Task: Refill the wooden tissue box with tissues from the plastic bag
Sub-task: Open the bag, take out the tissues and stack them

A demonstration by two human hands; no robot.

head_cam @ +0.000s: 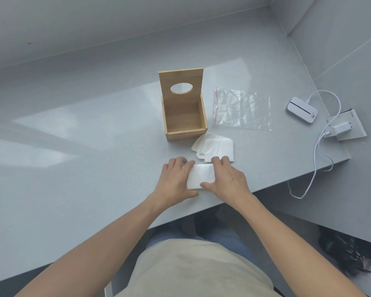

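Note:
The wooden tissue box (185, 127) stands on the grey table with its lid swung upright, an oval hole in the lid, and its inside bare. To its right lies the flat clear plastic bag (242, 109) with a red zip edge. A loose pile of white tissues (215, 147) sits just in front of the box. Nearer the table edge, a folded white tissue stack (201, 175) lies between my hands. My left hand (174, 181) grips its left side with curled fingers, and my right hand (225, 176) grips its right side, thumb at the front edge.
A white device (301, 110) with a cable (321, 146) and a white charger on a wall-socket block (345, 127) sit at the right of the table (84, 157). The table's front edge runs close under my wrists. A wall rises behind the box.

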